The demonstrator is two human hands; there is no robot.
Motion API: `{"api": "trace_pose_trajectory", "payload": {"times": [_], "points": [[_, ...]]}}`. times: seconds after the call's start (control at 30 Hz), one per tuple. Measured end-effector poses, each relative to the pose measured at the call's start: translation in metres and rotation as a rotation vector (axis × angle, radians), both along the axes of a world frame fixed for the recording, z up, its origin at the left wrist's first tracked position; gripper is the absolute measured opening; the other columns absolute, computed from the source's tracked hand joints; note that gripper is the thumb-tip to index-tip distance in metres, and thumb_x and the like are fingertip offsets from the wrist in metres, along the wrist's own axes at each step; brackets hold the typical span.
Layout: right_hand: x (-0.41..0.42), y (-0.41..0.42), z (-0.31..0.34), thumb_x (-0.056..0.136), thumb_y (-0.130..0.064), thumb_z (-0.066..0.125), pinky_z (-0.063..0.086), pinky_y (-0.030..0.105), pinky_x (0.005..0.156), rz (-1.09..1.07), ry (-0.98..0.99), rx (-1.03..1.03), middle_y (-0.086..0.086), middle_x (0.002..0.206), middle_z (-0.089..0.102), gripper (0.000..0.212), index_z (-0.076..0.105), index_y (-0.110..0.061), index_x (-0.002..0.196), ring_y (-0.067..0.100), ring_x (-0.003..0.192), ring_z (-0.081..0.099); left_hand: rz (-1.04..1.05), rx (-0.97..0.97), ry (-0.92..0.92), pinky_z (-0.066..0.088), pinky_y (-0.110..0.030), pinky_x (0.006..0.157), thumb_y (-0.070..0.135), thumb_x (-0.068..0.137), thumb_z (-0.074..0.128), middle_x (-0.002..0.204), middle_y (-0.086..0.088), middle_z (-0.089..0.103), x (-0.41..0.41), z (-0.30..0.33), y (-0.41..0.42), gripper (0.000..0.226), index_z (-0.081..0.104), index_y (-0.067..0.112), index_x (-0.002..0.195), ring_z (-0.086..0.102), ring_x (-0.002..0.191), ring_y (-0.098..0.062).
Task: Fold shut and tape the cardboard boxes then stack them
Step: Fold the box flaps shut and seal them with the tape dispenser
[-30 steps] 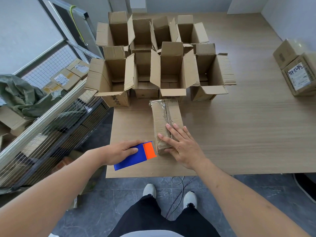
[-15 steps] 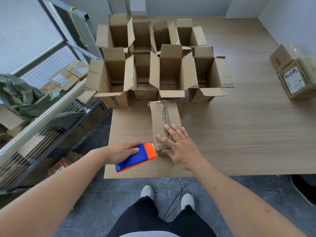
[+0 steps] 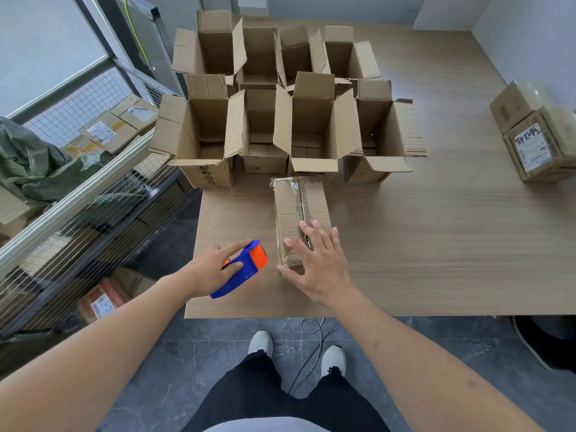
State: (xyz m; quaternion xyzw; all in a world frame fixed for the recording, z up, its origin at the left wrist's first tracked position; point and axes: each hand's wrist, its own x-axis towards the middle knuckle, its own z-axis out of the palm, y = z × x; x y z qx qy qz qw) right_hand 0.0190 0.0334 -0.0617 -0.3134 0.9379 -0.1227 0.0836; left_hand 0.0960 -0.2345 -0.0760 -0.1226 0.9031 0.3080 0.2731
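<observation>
A closed, taped cardboard box (image 3: 297, 207) lies near the front left of the wooden table (image 3: 436, 244). My right hand (image 3: 314, 263) rests flat on its near end, fingers spread and straight. My left hand (image 3: 215, 269) grips a blue and orange tape dispenser (image 3: 246, 269) just left of the box, above the table's front edge. Behind the closed box stand several open boxes (image 3: 311, 126) with their flaps up.
Taped boxes (image 3: 536, 132) sit stacked at the table's right edge. A metal wire rack (image 3: 78, 194) with parcels and a green cloth stands to the left. My feet and a cable are on the grey floor below the table's front edge.
My left hand has turned the tape dispenser and brought it slightly up towards the box. My right hand has slid a little back along the box's near end.
</observation>
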Motion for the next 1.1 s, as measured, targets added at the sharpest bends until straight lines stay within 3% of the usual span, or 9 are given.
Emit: {"api": "trace_pose_trajectory", "payload": {"times": [0.1, 0.2, 0.43, 0.53, 0.6, 0.73, 0.83, 0.97, 1.1], "points": [[0.008, -0.018, -0.007, 0.084, -0.056, 0.064, 0.023, 0.056, 0.123, -0.059, 0.126, 0.002, 0.015, 0.15, 0.048, 0.049, 0.059, -0.025, 0.121, 0.039, 0.148, 0.033, 0.019, -0.118, 0.062, 0.042, -0.028, 0.064, 0.051, 0.099, 0.054, 0.098, 0.004, 0.045, 0.001, -0.009, 0.009, 0.069, 0.01, 0.066, 0.149, 0.055, 0.076, -0.016], [0.01, -0.02, -0.018, 0.081, -0.047, 0.071, 0.033, 0.056, 0.118, -0.047, 0.265, 0.003, 0.02, 0.143, 0.054, 0.046, 0.063, -0.017, 0.115, 0.045, 0.141, 0.042, 0.075, -0.165, 0.116, 0.042, -0.032, 0.066, 0.052, 0.095, 0.061, 0.095, 0.001, 0.046, 0.0, -0.022, 0.018, 0.075, 0.014, 0.062, 0.152, 0.053, 0.075, -0.018], [0.004, -0.012, -0.035, 0.085, -0.064, 0.067, 0.036, 0.057, 0.115, 0.012, 0.409, -0.042, 0.019, 0.144, 0.055, 0.058, 0.057, -0.019, 0.119, 0.045, 0.138, 0.046, 0.178, -0.213, 0.244, 0.038, -0.035, 0.076, 0.056, 0.091, 0.068, 0.098, -0.007, 0.043, 0.002, -0.042, 0.044, 0.08, 0.025, 0.046, 0.157, 0.044, 0.087, -0.025], [0.002, -0.012, -0.03, 0.078, -0.073, 0.07, 0.036, 0.057, 0.115, 0.008, 0.358, -0.035, 0.017, 0.147, 0.053, 0.067, 0.059, -0.021, 0.119, 0.043, 0.14, 0.044, 0.178, -0.243, 0.27, 0.043, -0.036, 0.082, 0.056, 0.092, 0.065, 0.104, -0.009, 0.044, 0.001, -0.031, 0.047, 0.079, 0.025, 0.039, 0.159, 0.046, 0.093, -0.027], [-0.001, -0.008, -0.023, 0.068, -0.079, 0.073, 0.034, 0.055, 0.117, 0.023, 0.284, -0.015, 0.012, 0.15, 0.05, 0.079, 0.058, -0.024, 0.123, 0.041, 0.143, 0.04, 0.155, -0.299, 0.354, 0.045, -0.037, 0.085, 0.049, 0.095, 0.064, 0.108, -0.011, 0.045, 0.001, -0.02, 0.047, 0.069, 0.037, 0.029, 0.155, 0.048, 0.096, -0.028], [-0.012, 0.014, -0.005, 0.052, -0.076, 0.082, 0.024, 0.045, 0.124, 0.111, 0.063, 0.023, 0.0, 0.163, 0.032, 0.108, 0.042, -0.035, 0.143, 0.03, 0.153, 0.023, 0.092, -0.086, 0.688, 0.05, -0.046, 0.082, 0.019, 0.094, 0.07, 0.106, -0.014, 0.052, -0.007, 0.0, 0.055, 0.031, 0.068, 0.01, 0.124, 0.054, 0.092, -0.032], [-0.023, 0.027, 0.009, 0.06, -0.066, 0.086, 0.017, 0.039, 0.127, 0.182, -0.045, 0.056, -0.003, 0.168, 0.021, 0.12, 0.029, -0.024, 0.157, 0.023, 0.157, 0.013, -0.077, -0.011, 0.881, 0.053, -0.041, 0.081, 0.022, 0.095, 0.071, 0.109, -0.012, 0.058, -0.015, 0.012, 0.071, 0.019, 0.075, 0.01, 0.109, 0.059, 0.093, -0.029], [-0.032, 0.048, 0.024, 0.075, -0.058, 0.081, 0.008, 0.031, 0.128, 0.297, -0.076, 0.087, -0.001, 0.17, 0.014, 0.114, 0.021, -0.016, 0.162, 0.02, 0.157, 0.009, -0.288, -0.02, 0.909, 0.056, -0.04, 0.092, 0.042, 0.092, 0.072, 0.124, -0.016, 0.062, -0.02, 0.025, 0.1, 0.031, 0.078, 0.012, 0.099, 0.064, 0.111, -0.034], [-0.036, 0.078, 0.032, 0.089, -0.042, 0.073, 0.007, 0.03, 0.128, 0.387, -0.102, 0.043, 0.002, 0.169, 0.02, 0.088, 0.029, -0.015, 0.16, 0.022, 0.157, 0.016, -0.288, -0.019, 0.859, 0.06, -0.047, 0.088, 0.025, 0.077, 0.09, 0.125, -0.019, 0.067, -0.015, 0.027, 0.137, 0.023, 0.078, 0.01, 0.088, 0.066, 0.119, -0.035]]}}
